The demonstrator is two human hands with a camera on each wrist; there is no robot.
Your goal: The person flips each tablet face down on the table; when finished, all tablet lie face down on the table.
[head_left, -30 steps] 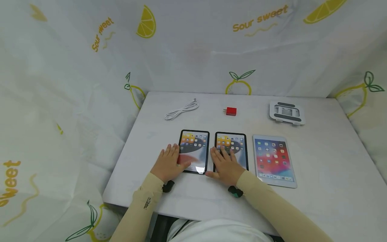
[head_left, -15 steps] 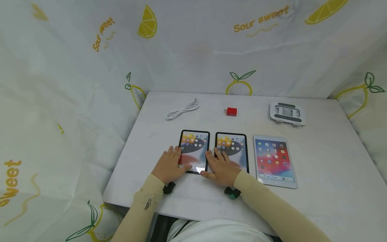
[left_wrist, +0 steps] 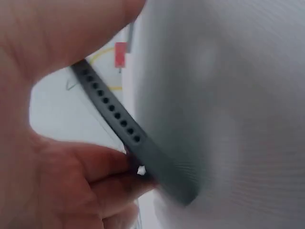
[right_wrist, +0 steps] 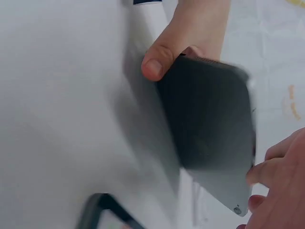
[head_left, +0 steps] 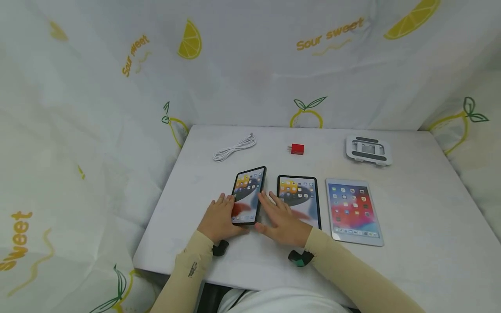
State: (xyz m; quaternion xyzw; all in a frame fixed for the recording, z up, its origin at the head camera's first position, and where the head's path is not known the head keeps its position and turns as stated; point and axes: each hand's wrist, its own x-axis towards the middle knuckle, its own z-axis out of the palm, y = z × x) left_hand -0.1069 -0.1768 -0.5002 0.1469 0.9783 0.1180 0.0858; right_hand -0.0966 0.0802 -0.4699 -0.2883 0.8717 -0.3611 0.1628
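A black-edged tablet (head_left: 245, 189), its screen lit, is tilted with its right edge raised. My left hand (head_left: 219, 221) grips its lower left part. In the right wrist view the left thumb (right_wrist: 159, 62) lies against the tablet's dark back (right_wrist: 209, 119), near a corner. My right hand (head_left: 283, 221) reaches to the raised edge with extended fingers, its fingertips right at that edge. Speaker holes show along the tablet's narrow edge (left_wrist: 112, 107) in the left wrist view. Partly behind the right hand lies a second black-edged tablet (head_left: 305, 195), flat.
A white tablet (head_left: 355, 211) lies flat to the right. Along the back of the white table (head_left: 415, 195) are a coiled white cable (head_left: 235, 148), a red charger plug (head_left: 297, 149) and a folded white-and-grey stand (head_left: 369, 150). A lemon-print sheet (head_left: 250, 87) hangs behind.
The left black-edged tablet has gone from flat to tilted, its right edge lifted. My right hand has moved left from the middle tablet to that edge.
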